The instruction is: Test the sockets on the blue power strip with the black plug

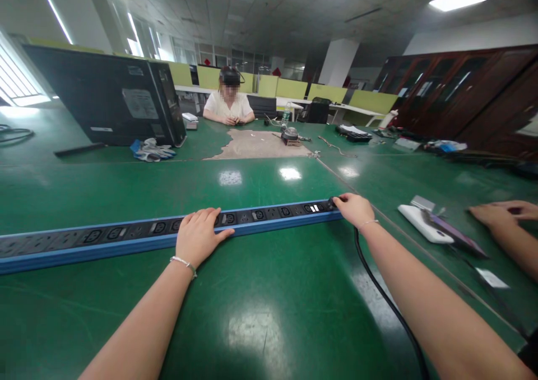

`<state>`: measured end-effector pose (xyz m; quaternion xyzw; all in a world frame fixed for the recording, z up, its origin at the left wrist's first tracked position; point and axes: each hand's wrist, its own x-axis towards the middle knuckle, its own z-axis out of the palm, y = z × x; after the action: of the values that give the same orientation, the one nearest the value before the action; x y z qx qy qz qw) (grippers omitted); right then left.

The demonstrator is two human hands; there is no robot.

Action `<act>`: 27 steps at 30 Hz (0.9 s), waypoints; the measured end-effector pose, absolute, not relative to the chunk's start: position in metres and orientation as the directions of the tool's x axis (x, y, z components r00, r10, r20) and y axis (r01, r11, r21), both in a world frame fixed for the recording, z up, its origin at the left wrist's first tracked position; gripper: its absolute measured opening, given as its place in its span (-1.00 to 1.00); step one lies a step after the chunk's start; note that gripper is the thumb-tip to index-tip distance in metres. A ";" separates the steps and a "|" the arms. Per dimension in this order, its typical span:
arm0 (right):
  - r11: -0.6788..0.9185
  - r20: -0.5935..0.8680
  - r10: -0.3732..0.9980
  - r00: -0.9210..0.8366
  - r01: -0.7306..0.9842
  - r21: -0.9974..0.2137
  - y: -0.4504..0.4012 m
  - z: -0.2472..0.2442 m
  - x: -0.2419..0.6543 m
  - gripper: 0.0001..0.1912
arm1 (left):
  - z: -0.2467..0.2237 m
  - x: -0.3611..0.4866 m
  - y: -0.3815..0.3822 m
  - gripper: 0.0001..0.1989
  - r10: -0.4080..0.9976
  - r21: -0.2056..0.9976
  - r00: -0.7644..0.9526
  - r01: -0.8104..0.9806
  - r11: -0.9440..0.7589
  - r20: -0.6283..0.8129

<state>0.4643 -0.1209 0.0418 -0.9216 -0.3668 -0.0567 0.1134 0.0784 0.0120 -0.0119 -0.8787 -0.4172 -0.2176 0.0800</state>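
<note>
A long blue power strip (273, 222) with a row of black sockets lies across the green table, from the left edge to right of centre. My left hand (200, 231) rests over its middle, fingers on top and thumb along the near side. At the strip's right end my right hand (353, 209) has its fingers closed on a black plug (332, 203), mostly hidden by the fingertips. From there a black cable (380, 290) curves down toward the bottom edge.
A black computer case (138, 102) and gloves (152, 150) stand back left. Across the table sits a person (229, 102). Another person's hands (498, 213) rest at right, near a white device (424, 223). A small machine (290, 135) sits far centre.
</note>
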 end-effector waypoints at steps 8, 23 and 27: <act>-0.724 0.201 0.644 0.738 0.673 -0.153 -0.121 0.042 0.461 -0.59 | -0.012 0.078 0.011 -0.40 0.703 0.066 0.552 0.764 -0.642 0.448; -0.723 0.184 0.661 0.727 0.683 -0.102 -0.119 0.038 0.448 -0.62 | -0.010 0.078 0.010 -0.40 0.714 0.084 0.554 0.762 -0.642 0.429; -0.726 0.201 0.642 0.740 0.671 -0.152 -0.122 0.028 0.447 -0.62 | -0.009 0.078 0.010 -0.40 0.709 0.062 0.557 0.766 -0.640 0.433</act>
<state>0.4467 -0.1221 0.0284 -0.9265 -0.3541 -0.0670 0.1079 0.0781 0.0101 -0.0092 -0.8799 -0.4189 -0.2142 0.0665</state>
